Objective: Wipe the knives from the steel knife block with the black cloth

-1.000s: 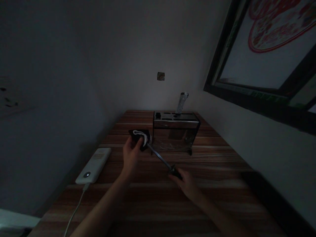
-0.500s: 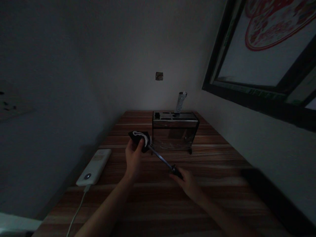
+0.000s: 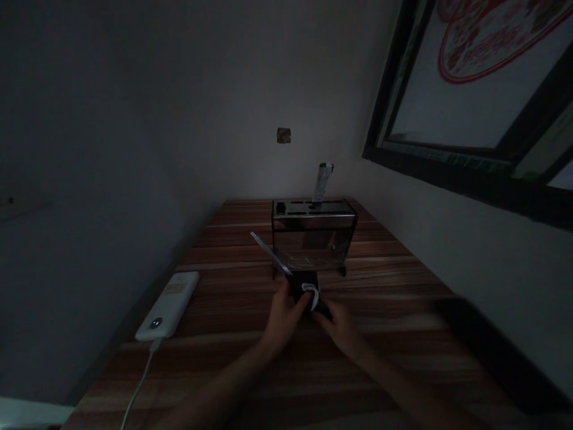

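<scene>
The room is dim. My right hand grips the dark handle of a thin metal rod, maybe a sharpening steel, that points up and to the left. My left hand is closed on a dark cloth with a white edge, pressed round the rod close to its handle. Both hands meet just in front of a metal knife rack standing on the wooden table. One pale handle sticks up from the rack's top.
A white power bank with a cable lies at the table's left edge. A wall runs along the right with a dark-framed picture. A long dark object lies along the right side.
My left hand has slid the cloth down the rod from its tip to near the handle. The bare rod now shows above the hands. The view shifted slightly.
</scene>
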`<state>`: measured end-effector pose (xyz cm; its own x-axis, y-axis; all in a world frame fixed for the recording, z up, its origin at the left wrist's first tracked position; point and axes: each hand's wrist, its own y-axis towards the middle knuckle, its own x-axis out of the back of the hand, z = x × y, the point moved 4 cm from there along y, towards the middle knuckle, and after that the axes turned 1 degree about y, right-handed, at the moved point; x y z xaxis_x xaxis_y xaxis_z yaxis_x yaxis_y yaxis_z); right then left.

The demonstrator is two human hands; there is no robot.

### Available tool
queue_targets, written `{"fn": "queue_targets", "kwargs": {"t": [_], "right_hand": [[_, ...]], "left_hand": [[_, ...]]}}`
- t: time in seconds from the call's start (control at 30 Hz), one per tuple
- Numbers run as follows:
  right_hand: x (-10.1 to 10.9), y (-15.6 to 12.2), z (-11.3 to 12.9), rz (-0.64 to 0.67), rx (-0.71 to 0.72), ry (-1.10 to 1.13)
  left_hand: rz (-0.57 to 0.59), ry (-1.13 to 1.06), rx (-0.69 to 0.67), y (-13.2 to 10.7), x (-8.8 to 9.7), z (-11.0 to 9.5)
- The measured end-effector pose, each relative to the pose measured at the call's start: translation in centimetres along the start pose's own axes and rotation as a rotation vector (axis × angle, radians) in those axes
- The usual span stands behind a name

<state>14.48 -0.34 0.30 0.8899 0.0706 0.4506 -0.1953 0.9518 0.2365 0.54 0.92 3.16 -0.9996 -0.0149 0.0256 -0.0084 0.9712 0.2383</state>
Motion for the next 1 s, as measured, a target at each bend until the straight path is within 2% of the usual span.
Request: {"fn": "queue_targets", "kwargs": {"t": [0.13, 0.33, 0.7, 0.8, 1.0], "right_hand": [[0.1, 0.0, 0.2, 0.005, -0.022, 0.020], [0.2, 0.0, 0.4, 0.000, 0.006, 0.001], [0.1, 0.1, -0.1, 0.001, 0.011, -0.009], [0.3, 0.3, 0.1, -0.013, 0.030, -0.003], [1.3, 0.5, 0.5, -0.109, 0.057, -0.005]], "left_hand": [[0.096, -0.018, 0.016, -0.4, -0.7, 0.5], [0.063, -0.024, 0.048, -0.4, -0.7, 0.6], [0.035, -0.042, -0.007, -0.3, -0.8, 0.5], [0.012, 0.020, -0.037, 0.5, -0.2, -0.4], [0.024, 0.079, -0.093, 3.5, 0.9, -4.3]]}}
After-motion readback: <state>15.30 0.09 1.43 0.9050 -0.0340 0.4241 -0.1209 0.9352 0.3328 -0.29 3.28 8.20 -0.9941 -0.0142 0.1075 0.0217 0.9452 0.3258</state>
